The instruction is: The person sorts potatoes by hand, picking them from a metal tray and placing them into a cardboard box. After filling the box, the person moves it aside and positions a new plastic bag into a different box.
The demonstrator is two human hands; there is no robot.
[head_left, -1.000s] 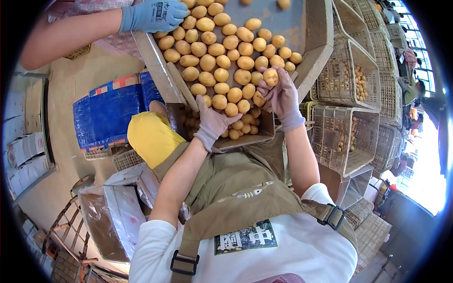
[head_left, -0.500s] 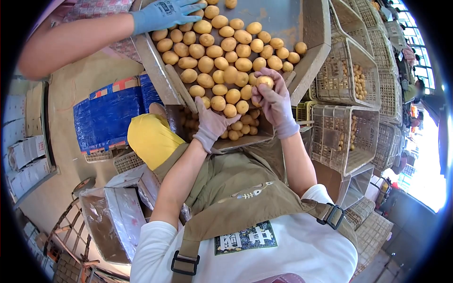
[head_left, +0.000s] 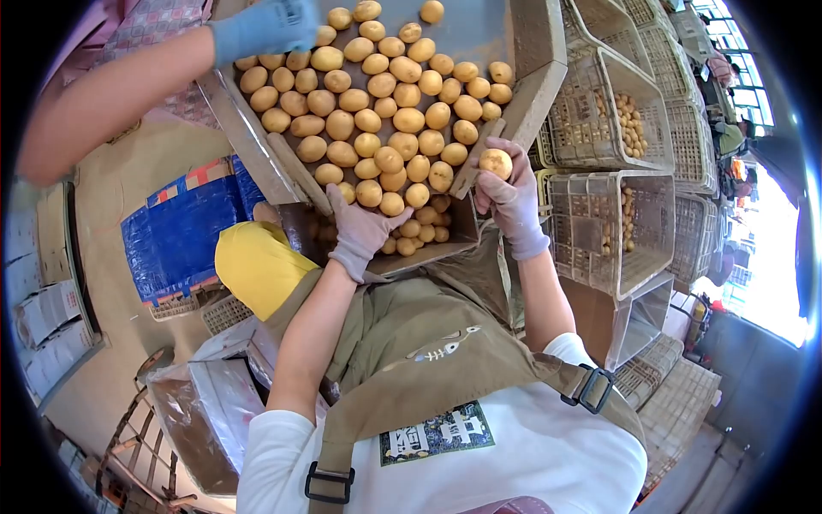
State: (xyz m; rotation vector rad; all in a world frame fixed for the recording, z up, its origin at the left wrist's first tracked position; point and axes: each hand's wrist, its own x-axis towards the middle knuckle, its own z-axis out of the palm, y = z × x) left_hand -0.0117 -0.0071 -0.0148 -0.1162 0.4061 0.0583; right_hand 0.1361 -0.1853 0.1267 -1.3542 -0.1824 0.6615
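Note:
Many small yellow potatoes (head_left: 408, 120) lie on a sloping metal chute (head_left: 476, 32) with wooden sides. My left hand (head_left: 360, 227), in a pale glove, rests at the chute's lower mouth with thumb and fingers spread, touching the front potatoes. Below that hand, a box (head_left: 462, 231) holds more potatoes. My right hand (head_left: 509, 201), gloved too, is closed around a single potato (head_left: 495, 164) beside the chute's right corner, off the pile. The potato's upper face shows between thumb and fingers.
A co-worker's blue-gloved hand (head_left: 270, 32) reaches over the chute's upper left. Stacked plastic crates (head_left: 591, 231) stand at my right, some with potatoes inside. A blue-wrapped stack (head_left: 181, 231) and an opened carton (head_left: 201, 411) are on the left.
My right hand has moved from over the potatoes to the chute's right corner, still gripping its potato. The co-worker's gloved hand has drawn back to the left. The view has shifted slightly.

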